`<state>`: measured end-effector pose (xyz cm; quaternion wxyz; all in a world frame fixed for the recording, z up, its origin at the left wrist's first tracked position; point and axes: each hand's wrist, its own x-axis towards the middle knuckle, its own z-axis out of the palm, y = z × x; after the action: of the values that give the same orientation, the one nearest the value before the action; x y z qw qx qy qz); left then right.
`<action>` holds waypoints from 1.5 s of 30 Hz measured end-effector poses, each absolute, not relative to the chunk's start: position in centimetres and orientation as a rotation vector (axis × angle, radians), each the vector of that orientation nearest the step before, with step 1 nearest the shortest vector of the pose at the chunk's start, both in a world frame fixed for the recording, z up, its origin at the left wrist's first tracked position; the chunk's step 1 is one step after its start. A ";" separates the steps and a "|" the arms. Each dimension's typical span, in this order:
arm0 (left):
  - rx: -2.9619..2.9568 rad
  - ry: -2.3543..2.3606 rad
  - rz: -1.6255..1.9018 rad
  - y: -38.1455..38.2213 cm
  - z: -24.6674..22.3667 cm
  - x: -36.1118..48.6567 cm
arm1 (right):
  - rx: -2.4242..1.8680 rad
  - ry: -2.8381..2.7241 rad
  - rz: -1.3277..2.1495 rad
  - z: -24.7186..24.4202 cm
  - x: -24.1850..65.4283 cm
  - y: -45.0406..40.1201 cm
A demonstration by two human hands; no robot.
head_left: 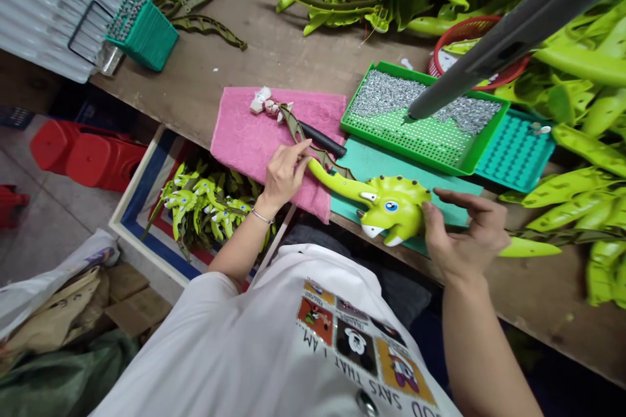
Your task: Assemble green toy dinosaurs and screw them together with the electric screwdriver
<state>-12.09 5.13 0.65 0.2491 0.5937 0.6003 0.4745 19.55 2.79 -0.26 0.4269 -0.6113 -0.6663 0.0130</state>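
Observation:
A lime-green toy dinosaur piece [391,208] with a horned head, blue eye and dark frill dots lies across the front of the bench. My left hand [283,172] pinches the tip of its curved green arm, beside a dark olive strip [330,163]. At the frill's right edge, my right hand [469,234] has thumb and forefinger closed on the head, the other fingers bent. Under the piece is a teal mat [450,199]. A pink cloth [244,133] carries a black-handled tool [323,139], its far end wrapped in white and red.
A green tray [425,150] holds many small metal pieces, with a teal pegged tray [518,150] beside it. A grey rod-shaped tool [489,45] hangs over them. Lime-green parts [587,65] pile up at right; finished-looking heads [205,202] fill a low box at left.

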 end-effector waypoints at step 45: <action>0.169 1.116 1.381 1.2 1.2 -4.4 | -0.679 -3.149 -0.018 3.4 2.2 16.1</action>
<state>-4.43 1.22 1.21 0.6280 0.0736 0.4870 0.6026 2.21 16.06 3.40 -0.0402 -0.2107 -0.9767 -0.0055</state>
